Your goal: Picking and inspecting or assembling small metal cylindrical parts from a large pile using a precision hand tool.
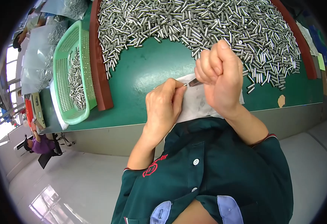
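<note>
Between thumb and forefinger, my left hand [162, 99] pinches a small metal pin [185, 85], of which only the bright end shows. My right hand [222, 76] is closed in a fist, palm side toward me, around a tool with a flat dark metal blade [194, 82]; its handle is hidden in the fingers. The blade's tip lies close to the pin's end; whether they touch I cannot tell. Under both hands, a whitish smudged cloth [193, 106] is spread at the table's near edge.
Loose metal pins [193, 22] are heaped across the green table [148, 71], between red-brown side rails [101, 74]. A light green basket [61, 89] with more pins stands left, beside plastic bags [40, 56] of pins. A person in purple [44, 145] sits far left.
</note>
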Demonstrator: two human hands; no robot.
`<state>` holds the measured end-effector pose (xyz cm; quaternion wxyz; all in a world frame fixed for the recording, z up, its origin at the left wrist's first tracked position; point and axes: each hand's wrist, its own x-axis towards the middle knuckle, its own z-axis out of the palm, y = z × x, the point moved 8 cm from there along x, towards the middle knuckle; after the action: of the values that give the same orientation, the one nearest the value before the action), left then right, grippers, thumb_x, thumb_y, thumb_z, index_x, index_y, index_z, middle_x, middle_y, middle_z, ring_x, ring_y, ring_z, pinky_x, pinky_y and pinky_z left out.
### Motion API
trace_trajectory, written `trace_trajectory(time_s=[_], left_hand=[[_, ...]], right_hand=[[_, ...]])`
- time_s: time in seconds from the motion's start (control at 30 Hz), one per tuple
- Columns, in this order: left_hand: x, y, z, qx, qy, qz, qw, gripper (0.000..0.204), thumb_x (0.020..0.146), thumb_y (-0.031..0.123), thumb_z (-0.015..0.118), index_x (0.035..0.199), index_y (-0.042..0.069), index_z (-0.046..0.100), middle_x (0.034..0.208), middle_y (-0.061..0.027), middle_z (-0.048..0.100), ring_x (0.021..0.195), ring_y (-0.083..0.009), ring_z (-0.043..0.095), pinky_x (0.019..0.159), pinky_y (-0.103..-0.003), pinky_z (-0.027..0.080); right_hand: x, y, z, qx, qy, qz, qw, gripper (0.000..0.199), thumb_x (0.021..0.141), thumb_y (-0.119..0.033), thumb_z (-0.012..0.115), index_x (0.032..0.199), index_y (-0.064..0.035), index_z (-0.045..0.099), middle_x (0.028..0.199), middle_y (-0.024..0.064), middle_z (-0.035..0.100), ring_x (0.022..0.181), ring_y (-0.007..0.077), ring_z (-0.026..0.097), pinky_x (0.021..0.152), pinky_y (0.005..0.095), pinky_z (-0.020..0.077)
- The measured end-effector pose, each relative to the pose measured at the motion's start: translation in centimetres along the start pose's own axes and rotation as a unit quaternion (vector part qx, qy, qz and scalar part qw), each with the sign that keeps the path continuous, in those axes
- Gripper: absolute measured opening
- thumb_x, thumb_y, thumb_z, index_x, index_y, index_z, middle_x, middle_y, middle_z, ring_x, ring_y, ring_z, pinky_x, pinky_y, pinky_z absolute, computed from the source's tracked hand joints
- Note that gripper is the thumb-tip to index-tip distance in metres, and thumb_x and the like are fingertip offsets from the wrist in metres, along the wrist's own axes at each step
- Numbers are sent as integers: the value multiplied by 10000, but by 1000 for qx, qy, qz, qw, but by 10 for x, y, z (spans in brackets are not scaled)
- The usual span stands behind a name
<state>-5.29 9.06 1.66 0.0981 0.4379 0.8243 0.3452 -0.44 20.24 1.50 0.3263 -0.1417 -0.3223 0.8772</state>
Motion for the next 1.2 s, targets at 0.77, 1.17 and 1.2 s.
trace_trajectory(time_s=[0.77, 1.17, 1.2], left_hand=[[0, -3, 0, -6, 16, -3, 1000, 109, 698, 31, 617, 675, 20, 511, 499, -93, 480, 432, -231, 479, 421, -316, 375], [3, -2, -1, -29, 12, 3, 1000, 113, 694, 27, 615, 651, 20, 511, 513, -106, 494, 452, -257, 495, 428, -326, 385], [2, -2, -1, -30, 16, 5, 999, 110, 693, 26, 615, 655, 21, 512, 517, -107, 497, 461, -261, 502, 435, -329, 389]], right_hand=[[2, 5, 4, -75, 12, 7, 997, 403, 902, -243, 295, 521, -113, 265, 438, -18, 259, 403, 65, 168, 387, 220, 177], [-2, 7, 20, -184, -48, -64, 980, 375, 889, -192, 318, 529, -89, 286, 451, -13, 264, 417, 57, 197, 390, 220, 179], [-1, 8, 18, -177, -37, -52, 982, 376, 890, -197, 317, 531, -90, 286, 453, -13, 268, 416, 58, 197, 390, 221, 179]])
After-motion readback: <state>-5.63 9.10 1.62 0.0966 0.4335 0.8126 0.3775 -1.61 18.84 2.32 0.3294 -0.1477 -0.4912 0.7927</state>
